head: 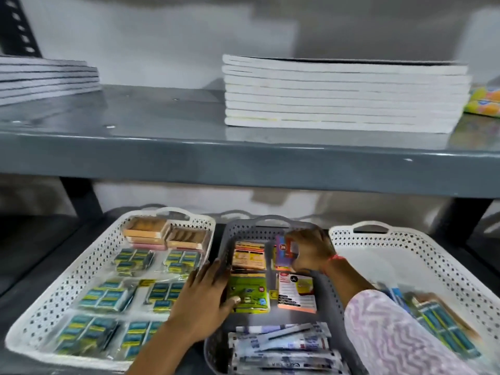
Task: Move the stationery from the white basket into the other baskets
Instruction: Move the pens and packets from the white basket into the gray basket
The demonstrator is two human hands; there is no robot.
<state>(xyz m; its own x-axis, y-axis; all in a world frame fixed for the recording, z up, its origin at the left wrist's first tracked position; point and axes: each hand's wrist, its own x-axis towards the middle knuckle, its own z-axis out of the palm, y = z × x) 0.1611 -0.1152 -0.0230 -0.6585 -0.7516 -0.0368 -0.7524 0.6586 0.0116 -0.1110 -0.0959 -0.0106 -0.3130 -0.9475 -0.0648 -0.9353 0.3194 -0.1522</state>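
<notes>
Shelf-level grey basket (232, 234): right hand (311, 247) holds a small packet (285, 251) inside.

lower shelf (40, 266) | three baskets side by side; upper shelf (162, 147) | notebook stacks (343, 96)

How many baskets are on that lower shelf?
3: a white basket on the left, a grey basket in the middle, and another white basket on the right. None seem hidden.

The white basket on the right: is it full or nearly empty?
Mostly empty. The white basket shows bare floor across its far half; only some blue-green packets lie at its near end, partly hidden behind the sleeve.
</notes>
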